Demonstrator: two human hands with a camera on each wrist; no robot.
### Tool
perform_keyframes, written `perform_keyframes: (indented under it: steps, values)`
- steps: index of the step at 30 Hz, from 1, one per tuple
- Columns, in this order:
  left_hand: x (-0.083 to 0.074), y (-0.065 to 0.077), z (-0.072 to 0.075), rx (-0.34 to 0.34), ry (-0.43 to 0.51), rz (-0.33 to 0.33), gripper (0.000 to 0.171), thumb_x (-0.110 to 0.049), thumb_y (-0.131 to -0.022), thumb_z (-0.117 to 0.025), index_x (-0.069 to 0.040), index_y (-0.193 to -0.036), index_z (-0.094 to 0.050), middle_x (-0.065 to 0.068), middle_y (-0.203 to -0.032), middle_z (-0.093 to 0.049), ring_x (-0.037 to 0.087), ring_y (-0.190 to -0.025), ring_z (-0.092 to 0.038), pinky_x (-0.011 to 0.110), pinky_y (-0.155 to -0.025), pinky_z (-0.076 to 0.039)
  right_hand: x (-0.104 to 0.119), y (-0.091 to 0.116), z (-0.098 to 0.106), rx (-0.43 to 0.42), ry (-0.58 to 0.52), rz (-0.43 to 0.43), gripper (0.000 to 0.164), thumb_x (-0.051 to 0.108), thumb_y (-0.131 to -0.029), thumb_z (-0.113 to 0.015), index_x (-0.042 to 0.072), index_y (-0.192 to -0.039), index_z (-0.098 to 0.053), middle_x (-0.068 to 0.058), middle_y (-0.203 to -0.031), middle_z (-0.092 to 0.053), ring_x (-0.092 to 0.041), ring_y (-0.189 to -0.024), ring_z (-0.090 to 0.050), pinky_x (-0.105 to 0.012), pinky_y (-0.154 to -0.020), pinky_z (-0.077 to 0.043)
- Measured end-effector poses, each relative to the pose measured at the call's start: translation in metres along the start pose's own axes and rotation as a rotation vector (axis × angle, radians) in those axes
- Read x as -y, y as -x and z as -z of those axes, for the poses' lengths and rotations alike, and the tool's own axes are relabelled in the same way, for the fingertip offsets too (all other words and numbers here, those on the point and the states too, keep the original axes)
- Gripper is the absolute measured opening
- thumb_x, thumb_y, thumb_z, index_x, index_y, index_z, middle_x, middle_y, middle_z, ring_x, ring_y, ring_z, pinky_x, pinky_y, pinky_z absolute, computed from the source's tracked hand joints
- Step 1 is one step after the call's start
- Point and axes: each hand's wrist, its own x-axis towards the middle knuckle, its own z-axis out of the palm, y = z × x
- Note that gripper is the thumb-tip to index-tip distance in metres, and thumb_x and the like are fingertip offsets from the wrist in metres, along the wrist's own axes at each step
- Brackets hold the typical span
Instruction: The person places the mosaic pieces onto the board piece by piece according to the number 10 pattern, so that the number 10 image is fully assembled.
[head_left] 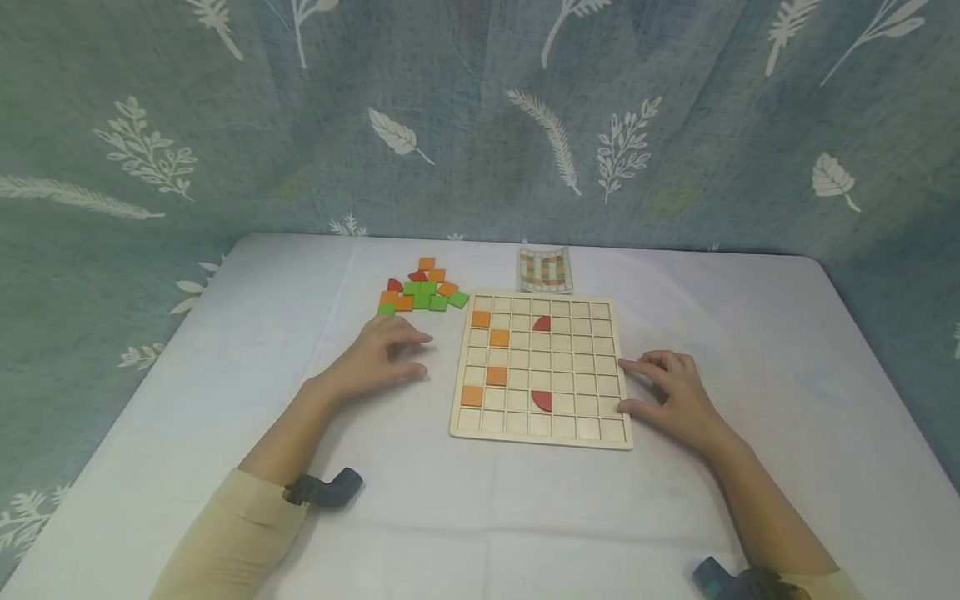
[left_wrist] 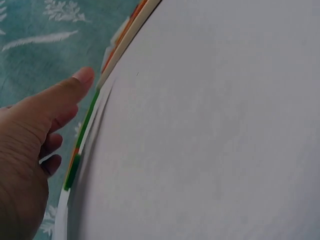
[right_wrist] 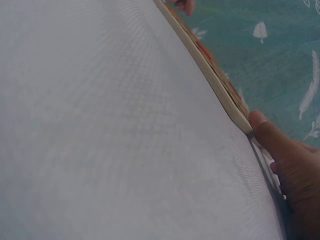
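Observation:
A square wooden grid board [head_left: 585, 364] lies flat on the table. Orange square tiles, such as this orange tile [head_left: 481, 319], fill several cells on its left side. Two red quarter-circle tiles, one red tile [head_left: 542, 323] above the other, sit near its middle columns. My left hand [head_left: 375, 358] hovers left of the board, just below a group of loose tiles, thumb and fingers apart with nothing between them. At the board's right edge, the thumb and index fingertip of my right hand [head_left: 675, 396] touch the rim; the right wrist view shows the thumb tip against the board's side.
Loose green tiles [head_left: 422, 293], with orange squares and red quarter-circles, are bunched beyond my left hand. A small patterned card [head_left: 545, 270] lies behind the board. White cloth [head_left: 480, 517] covers the table, and a leaf-print curtain [head_left: 465, 192] hangs at the back.

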Motion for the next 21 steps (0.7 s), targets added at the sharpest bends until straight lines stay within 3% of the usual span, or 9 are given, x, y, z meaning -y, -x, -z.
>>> perform_keyframes:
  steps: [9, 14, 21]
  values:
    - [0.023, 0.005, 0.019, 0.038, -0.049, 0.134, 0.047, -0.029, -0.082, -0.073, -0.013, -0.125, -0.061, 0.010, -0.123, -0.049, 0.029, -0.115, -0.035, 0.046, -0.091, -0.030, -0.001, 0.000, 0.000, 0.001, -0.016, 0.002, 0.059, 0.030, -0.068, -0.083, 0.011, -0.121, -0.064, -0.011, -0.112, -0.050, -0.031, -0.107, -0.035, -0.045, -0.085, -0.029]
    - [0.034, 0.007, 0.027, 0.022, -0.065, 0.139, 0.041, -0.022, -0.085, -0.069, -0.011, -0.124, -0.062, 0.012, -0.115, -0.054, 0.029, -0.108, -0.039, 0.044, -0.088, -0.026, -0.002, 0.000, 0.000, -0.002, -0.022, 0.006, 0.058, 0.030, -0.068, -0.083, 0.011, -0.120, -0.064, -0.011, -0.112, -0.050, -0.031, -0.106, -0.036, -0.046, -0.085, -0.029]
    - [0.043, 0.005, 0.029, -0.015, -0.098, 0.194, 0.037, -0.027, -0.089, -0.065, -0.011, -0.122, -0.063, 0.007, -0.104, -0.058, 0.024, -0.101, -0.042, 0.042, -0.086, -0.027, -0.003, 0.000, 0.000, 0.000, -0.014, 0.007, 0.059, 0.032, -0.069, -0.082, 0.012, -0.121, -0.064, -0.011, -0.113, -0.049, -0.030, -0.107, -0.035, -0.045, -0.085, -0.030]
